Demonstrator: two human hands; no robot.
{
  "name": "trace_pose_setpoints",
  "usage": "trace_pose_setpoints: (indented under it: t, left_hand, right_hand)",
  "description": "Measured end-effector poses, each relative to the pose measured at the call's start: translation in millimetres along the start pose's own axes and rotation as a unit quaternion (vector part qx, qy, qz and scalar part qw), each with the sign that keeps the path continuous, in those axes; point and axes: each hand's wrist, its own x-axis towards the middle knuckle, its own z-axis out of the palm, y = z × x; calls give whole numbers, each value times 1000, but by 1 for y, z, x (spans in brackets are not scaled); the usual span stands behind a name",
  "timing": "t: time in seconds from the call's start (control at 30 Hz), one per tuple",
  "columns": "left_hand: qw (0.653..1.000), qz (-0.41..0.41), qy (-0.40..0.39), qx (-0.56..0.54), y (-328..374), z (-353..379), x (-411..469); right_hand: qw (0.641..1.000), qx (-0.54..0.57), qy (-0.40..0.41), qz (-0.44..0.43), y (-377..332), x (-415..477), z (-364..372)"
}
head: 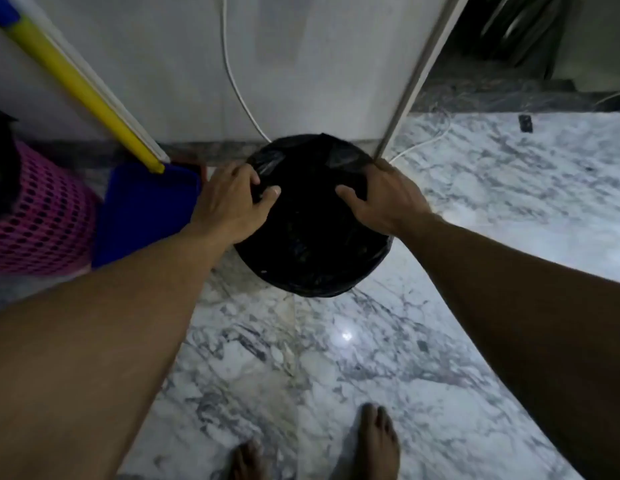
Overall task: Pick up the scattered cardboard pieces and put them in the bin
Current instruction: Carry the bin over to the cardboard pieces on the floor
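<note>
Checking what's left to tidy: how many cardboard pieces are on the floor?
0 visible on the marble floor. Both hands rest on the black-lined bin; pieces may be hidden inside it or outside the view.

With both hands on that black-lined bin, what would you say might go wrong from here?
1. The left hand and right hand press the thin black plastic liner; it may tear or slip off the rim.
2. The white cable behind the bin could snag if the bin shifts.

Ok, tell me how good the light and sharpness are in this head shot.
Head view: dim overall; a bright glare spot on the marble floor; the black bin loses detail in shadow; the door frame at upper right is motion-blurred; wide-angle lens bends the edges and stretches both arms.
</note>
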Motion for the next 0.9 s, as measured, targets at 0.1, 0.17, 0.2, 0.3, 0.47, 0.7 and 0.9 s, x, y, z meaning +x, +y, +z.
trace_pose_setpoints:
  t: [0.1,0.17,0.2,0.3,0.47,0.7,0.9]
  left_hand:
    - [996,14,45,74,-18,37,-2]
    - [995,4,44,87,-28,58,-9]
    - [996,-7,36,79,-33,68,-12]
    - [997,-52,50,-24,-44,88,-16]
    - [965,-137,62,-215,-51,93,-9]
    - [927,-183,74,-318,-49,90,-8]
    - [925,-182,83,-323,-37,55,-49]
  right_hand:
    - [999,8,41,13,16,5,38]
    - [998,22,59,21,27,1,59]
    - [997,31,66,25,32,1,69]
    - [994,68,78,23,42,-1,88]
    - [974,180,127,57,49,-2,103]
    - [936,289,124,160,56,-6,107]
    - [933,300,114,164,39,-30,77]
